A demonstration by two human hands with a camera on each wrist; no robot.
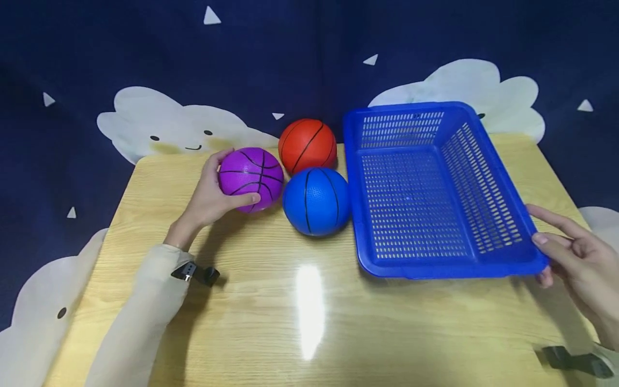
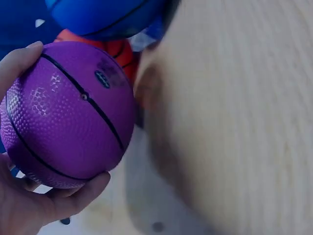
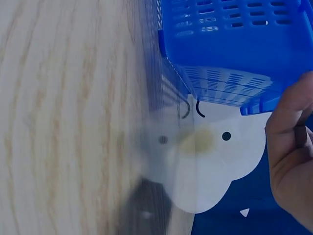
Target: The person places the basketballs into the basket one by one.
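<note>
A purple toy basketball (image 1: 246,177) is gripped in my left hand (image 1: 205,196), the thumb across its near side and the other fingers around its far left. The left wrist view shows the same ball with fingertips on two sides. To its right are an orange-red toy basketball (image 1: 307,146) and, nearer, a blue toy basketball (image 1: 316,203). My right hand (image 1: 577,252) holds the right rim of a blue plastic basket (image 1: 387,269), thumb on top. In the right wrist view, the basket's slotted outer wall (image 3: 220,49) shows beside the fingers. No ball lies in the basket.
All this is on or over a light wooden table (image 1: 271,312). A dark blue cloth (image 1: 290,54) with white clouds and triangles hangs behind its back edge. The blue ball sits close against the basket's left side. Each wrist carries a dark strap.
</note>
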